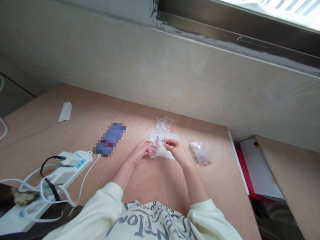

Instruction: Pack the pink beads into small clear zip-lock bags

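Between my hands is a small clear plastic bag [153, 152] with pink bits in it. My left hand [142, 150] pinches its left side. On the right, the closed fingers of my right hand [174, 145] grip the bag's edge, near a thin red line like a zip strip. Beneath lies a sheet of white paper [172, 136]. Just beyond the paper sit empty-looking clear zip bags [164, 124]. To the right of my right hand rest more clear zip bags [200, 154] with small dark and pinkish pieces inside. The pieces are too small to name.
A blurred-out phone [111, 138] lies left of my hands, a white cable [86, 178] running from it. A white power strip [72, 170] with tangled cords fills the lower left. A paper scrap [65, 112] lies far left. The wall [125, 66] bounds the wooden table [100, 106] behind.
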`<action>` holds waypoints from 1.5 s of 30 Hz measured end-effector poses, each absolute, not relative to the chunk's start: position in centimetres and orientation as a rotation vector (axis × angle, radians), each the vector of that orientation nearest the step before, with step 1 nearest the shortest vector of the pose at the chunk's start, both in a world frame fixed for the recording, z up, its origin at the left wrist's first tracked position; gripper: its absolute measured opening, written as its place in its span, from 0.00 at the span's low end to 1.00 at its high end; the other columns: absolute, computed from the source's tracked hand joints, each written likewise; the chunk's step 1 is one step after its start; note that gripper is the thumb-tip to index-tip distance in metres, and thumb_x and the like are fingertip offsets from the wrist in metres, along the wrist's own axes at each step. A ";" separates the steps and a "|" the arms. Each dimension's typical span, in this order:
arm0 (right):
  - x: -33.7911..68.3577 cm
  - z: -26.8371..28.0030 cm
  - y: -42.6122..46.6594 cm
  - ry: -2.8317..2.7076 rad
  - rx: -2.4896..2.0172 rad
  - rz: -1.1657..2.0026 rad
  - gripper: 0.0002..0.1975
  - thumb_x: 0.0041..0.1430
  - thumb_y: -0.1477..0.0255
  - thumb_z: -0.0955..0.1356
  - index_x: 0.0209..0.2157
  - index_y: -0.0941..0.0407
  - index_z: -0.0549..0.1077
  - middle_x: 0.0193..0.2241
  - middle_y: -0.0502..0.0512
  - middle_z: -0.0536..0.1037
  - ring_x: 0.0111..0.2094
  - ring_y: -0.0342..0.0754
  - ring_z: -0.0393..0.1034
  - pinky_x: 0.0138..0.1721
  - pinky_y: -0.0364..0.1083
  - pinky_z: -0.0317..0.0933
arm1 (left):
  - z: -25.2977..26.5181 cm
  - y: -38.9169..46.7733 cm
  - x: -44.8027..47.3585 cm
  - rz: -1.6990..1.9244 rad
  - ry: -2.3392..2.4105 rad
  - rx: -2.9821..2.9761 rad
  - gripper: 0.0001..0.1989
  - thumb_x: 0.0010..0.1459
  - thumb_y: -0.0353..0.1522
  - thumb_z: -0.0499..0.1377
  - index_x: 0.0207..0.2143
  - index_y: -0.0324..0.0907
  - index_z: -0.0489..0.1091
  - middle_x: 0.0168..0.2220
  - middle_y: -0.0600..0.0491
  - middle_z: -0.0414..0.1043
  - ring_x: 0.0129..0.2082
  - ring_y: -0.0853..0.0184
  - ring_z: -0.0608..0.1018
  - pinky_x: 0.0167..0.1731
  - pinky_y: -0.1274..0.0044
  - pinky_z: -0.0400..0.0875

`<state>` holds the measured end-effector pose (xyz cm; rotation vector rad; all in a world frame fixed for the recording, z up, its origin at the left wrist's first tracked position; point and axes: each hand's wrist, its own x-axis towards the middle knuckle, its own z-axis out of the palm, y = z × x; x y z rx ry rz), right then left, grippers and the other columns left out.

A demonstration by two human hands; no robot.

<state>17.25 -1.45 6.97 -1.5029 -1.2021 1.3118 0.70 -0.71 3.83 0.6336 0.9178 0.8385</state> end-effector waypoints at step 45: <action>15.4 6.2 -2.0 -1.355 -1.575 1.054 0.12 0.48 0.65 0.62 0.32 0.55 0.70 0.34 0.55 0.69 0.32 0.44 0.63 0.29 0.41 0.57 | 3.0 -0.7 0.3 0.879 0.866 0.539 0.01 0.52 0.26 0.51 0.29 0.36 0.61 0.28 0.49 0.72 0.27 0.67 0.76 0.31 0.74 0.70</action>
